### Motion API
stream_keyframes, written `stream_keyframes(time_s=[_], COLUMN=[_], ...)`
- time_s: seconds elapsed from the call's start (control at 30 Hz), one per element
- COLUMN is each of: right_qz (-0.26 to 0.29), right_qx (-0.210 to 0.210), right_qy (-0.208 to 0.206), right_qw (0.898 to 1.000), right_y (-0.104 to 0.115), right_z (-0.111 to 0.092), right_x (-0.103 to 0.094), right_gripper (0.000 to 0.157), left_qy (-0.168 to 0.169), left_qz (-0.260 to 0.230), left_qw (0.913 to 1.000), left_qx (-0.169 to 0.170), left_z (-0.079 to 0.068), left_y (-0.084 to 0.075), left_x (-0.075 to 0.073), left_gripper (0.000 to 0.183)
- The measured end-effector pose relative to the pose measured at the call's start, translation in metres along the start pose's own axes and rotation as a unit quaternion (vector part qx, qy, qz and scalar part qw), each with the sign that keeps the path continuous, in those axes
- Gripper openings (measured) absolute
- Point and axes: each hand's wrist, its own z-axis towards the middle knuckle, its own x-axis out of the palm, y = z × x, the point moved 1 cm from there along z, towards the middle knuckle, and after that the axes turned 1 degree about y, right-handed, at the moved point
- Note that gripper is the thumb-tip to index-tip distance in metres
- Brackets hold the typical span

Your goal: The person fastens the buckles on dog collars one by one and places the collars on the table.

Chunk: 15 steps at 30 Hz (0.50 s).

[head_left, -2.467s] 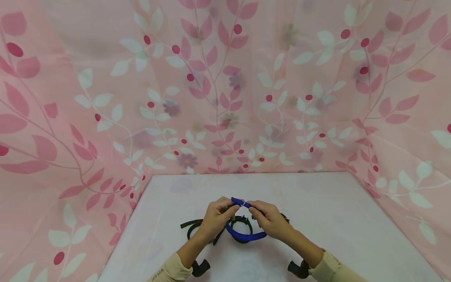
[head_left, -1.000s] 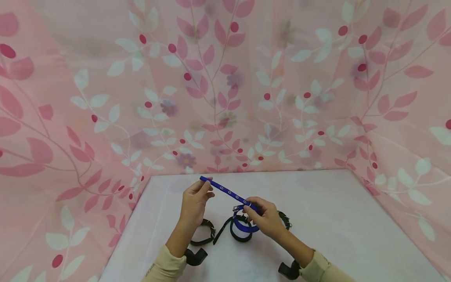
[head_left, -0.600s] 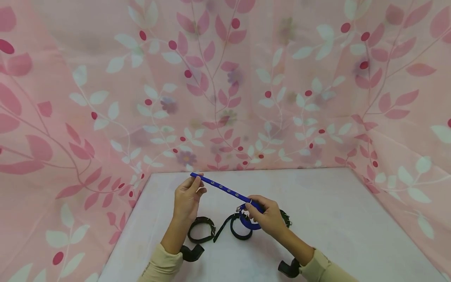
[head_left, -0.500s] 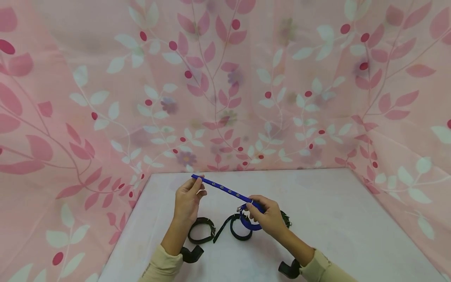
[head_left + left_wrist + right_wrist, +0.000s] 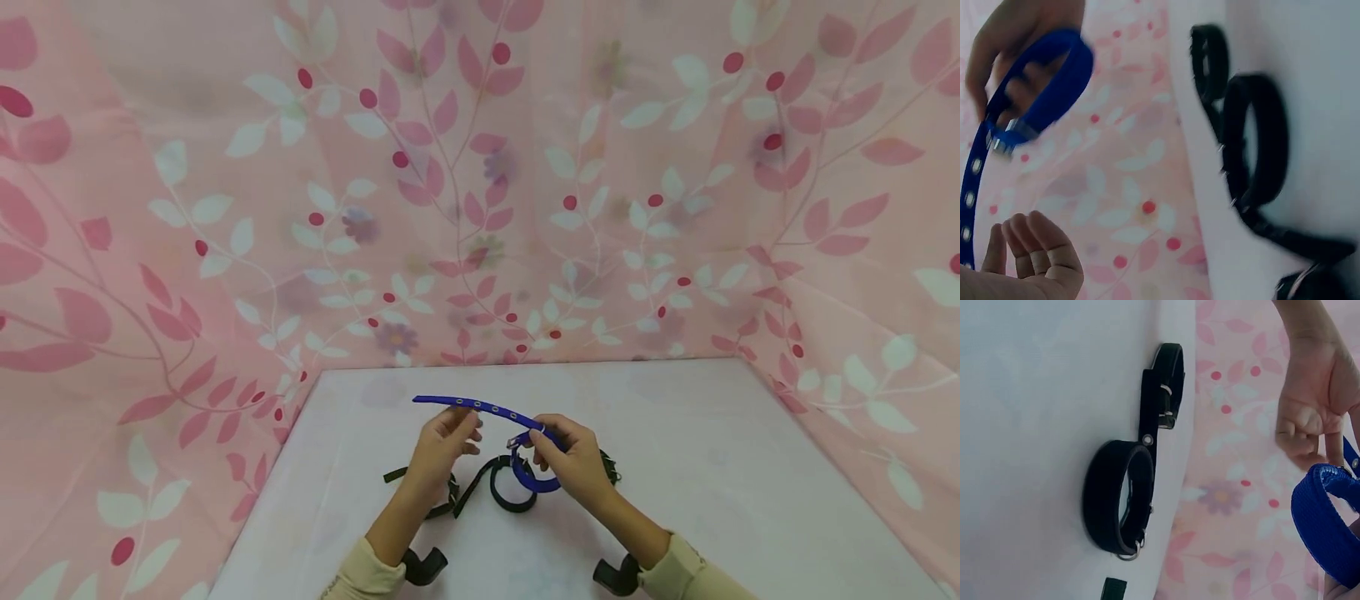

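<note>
My right hand pinches a blue pet collar in the air, near where its loop meets the strap end. A metal buckle shows on the loop. The strap end, with several metal eyelets, stretches leftward, and its tip sticks out free. Just under that strap is my left hand, its fingers loosely bent. No finger covers the eyelets there; in the left wrist view the left hand has relaxed fingers beside the strap. The right wrist view shows the collar's blue loop close up.
Below the hands, black collars lie on the white table: one on the left partly behind my left arm, one in the middle, one on the right mostly behind my right hand. A floral pink curtain surrounds the table.
My left hand first pulled the strap end out straight to the upper left, pinching its tip. Now it has let go of the tip and come down rightward along the strap. The right hand keeps its hold.
</note>
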Motion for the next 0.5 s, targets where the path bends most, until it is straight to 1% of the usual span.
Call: stream_keyframes(time_s=[0.07, 0.1, 0.17, 0.2, 0.27, 0.37, 0.5], right_qz=[0.012, 0.018, 0.031, 0.034, 0.038, 0.049, 0.06], right_qx=[0.01, 0.014, 0.021, 0.023, 0.025, 0.028, 0.021], right_qy=[-0.007, -0.009, -0.012, -0.012, -0.007, 0.005, 0.019], right_qw=[1.0, 1.0, 0.999, 0.999, 0.999, 0.998, 0.998], right_y=[0.0, 0.0, -0.001, -0.002, -0.003, -0.005, -0.006], right_z=[0.001, 0.001, 0.001, 0.001, 0.0, -0.001, -0.003], right_x=[0.001, 0.002, 0.003, 0.003, 0.004, 0.005, 0.004], right_gripper=[0.011, 0.012, 0.013, 0.013, 0.014, 0.016, 0.018], left_qy=[0.053, 0.078, 0.111, 0.123, 0.133, 0.129, 0.135], left_qz=[0.054, 0.069, 0.089, 0.088, 0.077, 0.066, 0.064], left_qw=[0.9971, 0.9945, 0.9897, 0.9883, 0.9877, 0.9884, 0.9869], left_qx=[-0.001, 0.005, 0.017, 0.022, 0.031, 0.045, 0.061], left_z=[-0.003, -0.005, -0.007, -0.008, -0.009, -0.01, -0.011], left_y=[0.008, 0.012, 0.017, 0.019, 0.021, 0.02, 0.017], left_x=[0.009, 0.013, 0.019, 0.021, 0.024, 0.025, 0.025], left_gripper=[0.04, 0.04, 0.04, 0.037, 0.034, 0.03, 0.033])
